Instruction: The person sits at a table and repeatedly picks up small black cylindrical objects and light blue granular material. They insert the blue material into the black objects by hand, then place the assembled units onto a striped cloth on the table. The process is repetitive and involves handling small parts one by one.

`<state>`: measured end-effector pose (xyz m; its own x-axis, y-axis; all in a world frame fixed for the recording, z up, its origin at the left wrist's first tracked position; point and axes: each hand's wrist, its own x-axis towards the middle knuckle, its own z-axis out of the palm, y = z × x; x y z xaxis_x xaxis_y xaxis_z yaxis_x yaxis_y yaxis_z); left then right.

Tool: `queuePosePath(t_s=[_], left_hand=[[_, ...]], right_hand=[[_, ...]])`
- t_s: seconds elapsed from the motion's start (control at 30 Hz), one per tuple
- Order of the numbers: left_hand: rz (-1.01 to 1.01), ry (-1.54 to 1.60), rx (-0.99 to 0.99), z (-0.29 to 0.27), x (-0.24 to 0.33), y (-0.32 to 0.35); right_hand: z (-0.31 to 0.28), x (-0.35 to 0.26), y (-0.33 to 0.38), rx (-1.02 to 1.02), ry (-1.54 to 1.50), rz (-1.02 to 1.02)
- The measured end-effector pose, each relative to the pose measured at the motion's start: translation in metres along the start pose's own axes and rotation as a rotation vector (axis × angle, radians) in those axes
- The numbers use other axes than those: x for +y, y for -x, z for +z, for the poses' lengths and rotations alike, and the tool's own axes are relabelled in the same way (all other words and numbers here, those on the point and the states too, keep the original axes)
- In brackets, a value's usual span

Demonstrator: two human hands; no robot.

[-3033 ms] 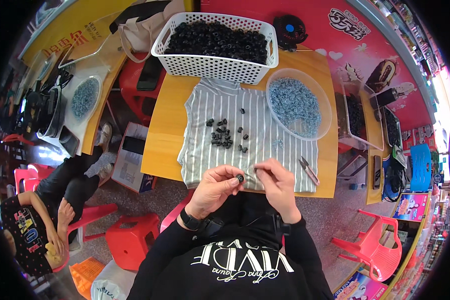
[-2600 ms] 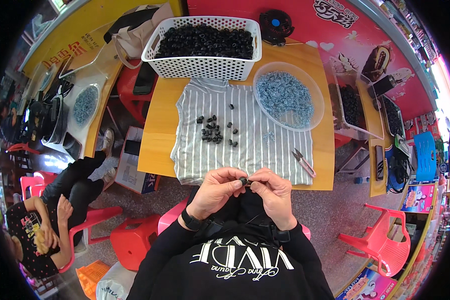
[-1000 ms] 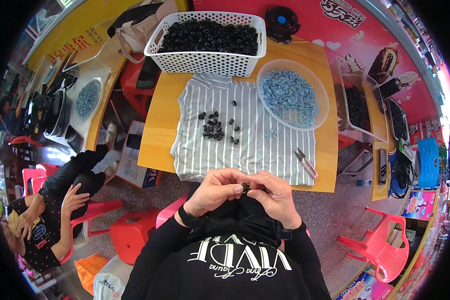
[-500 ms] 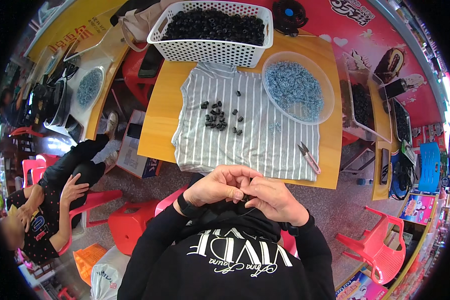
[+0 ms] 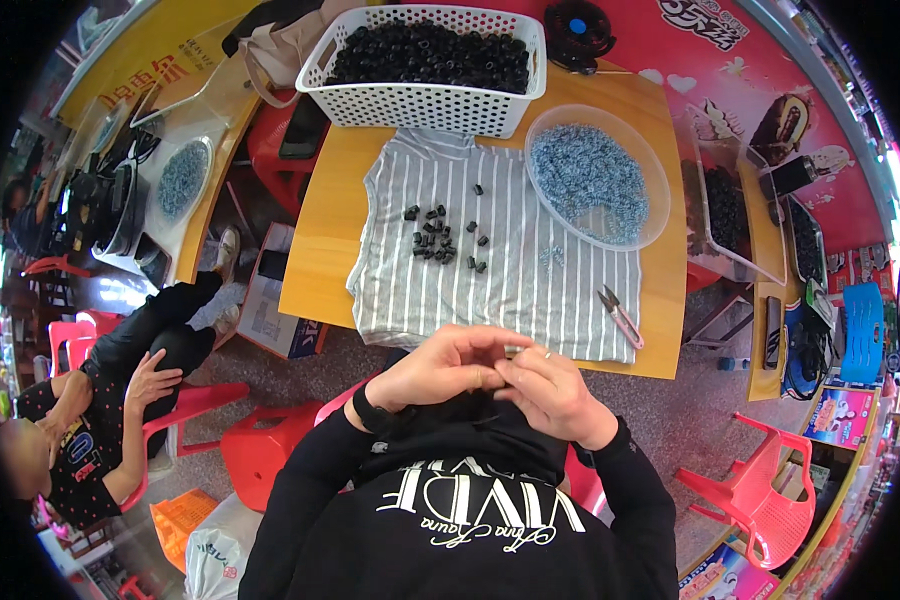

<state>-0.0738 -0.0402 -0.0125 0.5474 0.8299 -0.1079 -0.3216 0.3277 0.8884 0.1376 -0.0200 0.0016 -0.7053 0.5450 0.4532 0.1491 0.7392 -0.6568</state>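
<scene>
My left hand (image 5: 442, 368) and my right hand (image 5: 558, 392) meet at the near edge of the table, over my lap. Thumbs and fingers of both are pinched together. Whatever sits between the fingertips is too small and hidden to name. Beyond them a grey-and-white striped shirt (image 5: 530, 300) lies spread flat. Several short black cylinder pieces (image 5: 433, 241) are scattered on it, with a few small clear-blue pieces (image 5: 551, 257) to their right. Thread snips (image 5: 622, 320) with a pink handle rest at the shirt's right edge, blades pointing away.
A white perforated basket (image 5: 420, 107) full of black pieces stands at the back. Right of it is a clear round tub (image 5: 660, 205) of blue pieces, with a black fan (image 5: 578, 30) behind. Another person (image 5: 100, 410) sits at left. Red stools (image 5: 270, 450) and a red chair (image 5: 750, 490) stand around.
My hands have shifted slightly and the right fingers have turned at the pinch. A dark bit seen between the fingertips before is no longer visible. The table items lie as before.
</scene>
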Motion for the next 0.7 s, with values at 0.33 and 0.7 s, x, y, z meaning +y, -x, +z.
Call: queuePosePath(t_s=[0.33, 0.7], left_hand=[[0.468, -1.024, 0.335, -0.015, -0.019, -0.052], [0.531, -1.143, 0.372, 0.001, -0.025, -0.053]], right_hand=[[0.028, 0.038, -0.005, 0.272, 0.403, 0.108], [0.032, 0.036, 0.012, 0.21, 0.471, 0.135]])
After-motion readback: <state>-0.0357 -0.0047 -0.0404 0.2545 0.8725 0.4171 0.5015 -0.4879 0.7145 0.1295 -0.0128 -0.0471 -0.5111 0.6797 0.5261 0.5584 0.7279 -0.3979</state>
